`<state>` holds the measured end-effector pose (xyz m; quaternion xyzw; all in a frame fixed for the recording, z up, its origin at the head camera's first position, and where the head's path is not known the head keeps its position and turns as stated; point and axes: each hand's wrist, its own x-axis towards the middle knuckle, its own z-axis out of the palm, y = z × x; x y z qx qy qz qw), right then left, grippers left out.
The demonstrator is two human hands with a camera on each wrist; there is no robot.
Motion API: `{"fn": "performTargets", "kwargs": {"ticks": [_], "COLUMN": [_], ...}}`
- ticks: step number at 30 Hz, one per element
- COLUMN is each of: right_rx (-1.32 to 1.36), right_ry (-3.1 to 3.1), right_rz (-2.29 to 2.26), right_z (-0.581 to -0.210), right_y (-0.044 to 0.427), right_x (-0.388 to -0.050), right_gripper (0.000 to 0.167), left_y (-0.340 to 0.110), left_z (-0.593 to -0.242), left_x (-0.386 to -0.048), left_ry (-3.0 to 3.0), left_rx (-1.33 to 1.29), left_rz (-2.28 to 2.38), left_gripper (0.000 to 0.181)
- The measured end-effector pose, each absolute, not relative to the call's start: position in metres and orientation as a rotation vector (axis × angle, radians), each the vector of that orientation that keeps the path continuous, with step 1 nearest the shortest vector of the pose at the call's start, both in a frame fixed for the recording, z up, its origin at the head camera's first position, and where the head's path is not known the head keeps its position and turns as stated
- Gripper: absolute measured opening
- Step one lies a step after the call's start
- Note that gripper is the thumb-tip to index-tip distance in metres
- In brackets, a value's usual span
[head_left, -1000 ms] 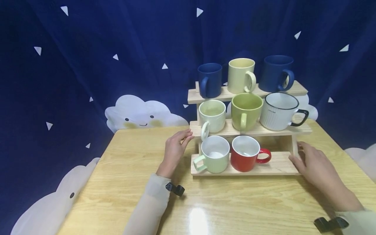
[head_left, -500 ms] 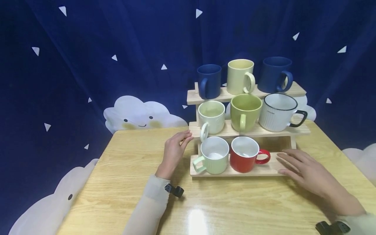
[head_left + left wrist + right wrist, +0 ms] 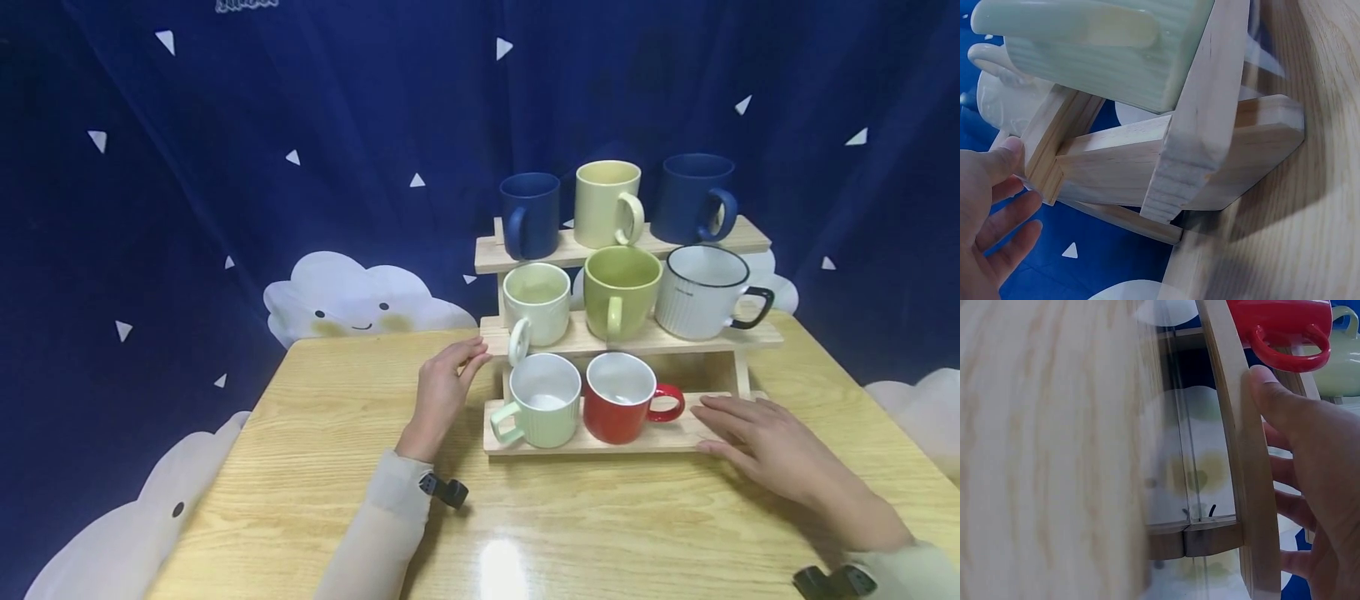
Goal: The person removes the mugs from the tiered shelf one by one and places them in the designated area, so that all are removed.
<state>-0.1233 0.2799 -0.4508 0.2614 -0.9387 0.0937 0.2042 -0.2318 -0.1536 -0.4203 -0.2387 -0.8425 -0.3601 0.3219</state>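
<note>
My left grip (image 3: pixel 442 387) pinches the left end of the middle shelf (image 3: pixel 761 335) between thumb and finger; my right grip (image 3: pixel 772 446) is spread loosely, fingers nearly straight, thumb against the front edge of the bottom shelf (image 3: pixel 671 433). Between my grips, on the counter (image 3: pixel 337 383), is the wooden stand (image 3: pixel 1116 162), pale, plain and stepped in three flat tiers, its side boards finely grained. On the bottom shelf sit a ribbed mint mug (image 3: pixel 551 421) with an angular handle and a glossy red mug (image 3: pixel 611 421), both white inside. Above them stand a pale green mug (image 3: pixel 551 312), a rounded olive mug (image 3: pixel 633 300) and a fluted white mug (image 3: pixel 697 304) with black rim and handle. The top shelf (image 3: pixel 750 237) bears a cream mug (image 3: pixel 600 212) between two straight-sided dark blue mugs (image 3: pixel 540 221). The counter is smooth, yellowish, streaky-grained wood; beyond hangs a navy curtain (image 3: pixel 337 125) with white triangles and a smiling cloud.
</note>
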Motion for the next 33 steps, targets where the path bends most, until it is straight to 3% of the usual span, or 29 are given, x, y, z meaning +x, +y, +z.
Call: {"fn": "performTargets", "kwargs": {"ticks": [14, 33], "right_rx": [0.744, 0.680], "right_ry": [-2.648, -2.712], "right_rz": [0.299, 0.377], "right_z": [-0.455, -0.451], "right_y": [0.283, 0.282], "right_x": [-0.126, -0.122], "right_gripper": [0.052, 0.054], "left_y": [-0.157, -0.132], "left_z": [-0.404, -0.307], "left_x": [-0.229, -0.251], "left_ry": [-2.339, -2.309], "left_rx": [-0.617, -0.595], "left_rz": [-0.879, -0.880], "left_gripper": [0.023, 0.034]}}
